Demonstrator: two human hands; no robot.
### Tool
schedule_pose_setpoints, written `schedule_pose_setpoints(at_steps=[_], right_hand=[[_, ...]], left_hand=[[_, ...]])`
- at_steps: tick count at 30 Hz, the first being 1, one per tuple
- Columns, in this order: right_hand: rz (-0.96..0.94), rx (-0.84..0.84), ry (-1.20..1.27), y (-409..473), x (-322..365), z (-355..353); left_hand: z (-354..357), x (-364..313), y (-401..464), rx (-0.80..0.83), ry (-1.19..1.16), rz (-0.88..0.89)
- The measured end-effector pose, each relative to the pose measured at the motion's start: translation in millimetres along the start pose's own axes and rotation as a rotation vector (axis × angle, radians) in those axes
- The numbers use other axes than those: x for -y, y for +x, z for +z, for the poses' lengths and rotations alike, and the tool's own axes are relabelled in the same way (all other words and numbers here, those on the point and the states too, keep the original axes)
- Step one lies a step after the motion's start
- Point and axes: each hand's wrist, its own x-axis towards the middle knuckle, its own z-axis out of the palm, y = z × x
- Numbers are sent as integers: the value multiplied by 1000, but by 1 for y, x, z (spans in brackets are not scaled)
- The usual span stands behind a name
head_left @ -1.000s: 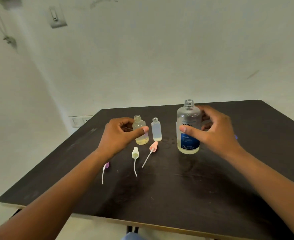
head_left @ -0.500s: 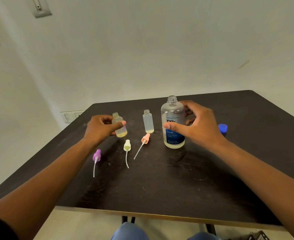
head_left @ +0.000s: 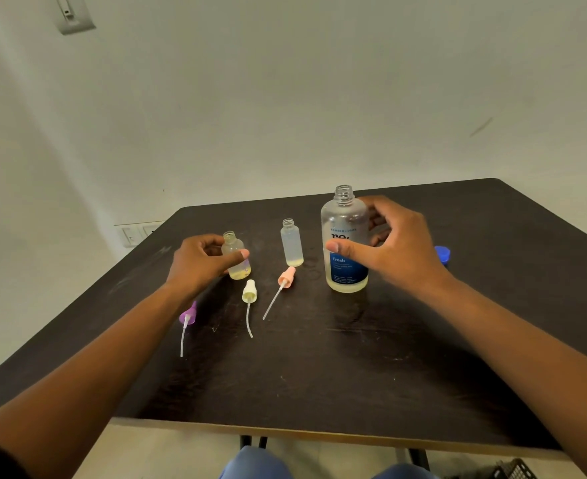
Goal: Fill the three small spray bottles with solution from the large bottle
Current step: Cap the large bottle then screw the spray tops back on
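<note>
The large clear bottle (head_left: 345,216) with a blue label stands uncapped on the dark table (head_left: 319,368), a little pale liquid at its bottom. My right hand (head_left: 402,250) grips it, thumb on the label and fingers curled behind. My left hand (head_left: 198,264) pinches a small open bottle (head_left: 239,271) holding some yellowish liquid. A second small open bottle (head_left: 292,243) stands between them, nearly empty. Only these two small bottles show. Three spray heads with dip tubes lie in front: purple (head_left: 188,314), pale yellow (head_left: 249,292), pink (head_left: 287,276).
A blue cap (head_left: 442,253) lies on the table behind my right hand. Wall sockets (head_left: 136,233) sit past the table's far left corner. A dark basket (head_left: 513,470) is on the floor at the lower right. My knees show below the near edge.
The view has shifted, bringing the blue cap and the purple spray head fully into sight. Both hands stay on the same bottles, which have not left the table.
</note>
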Motion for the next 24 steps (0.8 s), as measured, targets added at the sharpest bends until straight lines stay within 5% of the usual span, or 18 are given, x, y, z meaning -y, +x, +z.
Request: schedule_pose_setpoints(at_steps=[7,15,18,24], right_hand=[[14,-53,-2,2,0,-7],[56,-94,-36,11,-7,-25],[92,-79,-27,13,-13,-31],[172,29,0,16,-26,-34]], left_hand=[[-1,-13,-13,-46,183,101],[6,-74,-39,-534,-24,417],[36,-112,-57,-420,-170,582],[122,-142,-79,120,-156,617]])
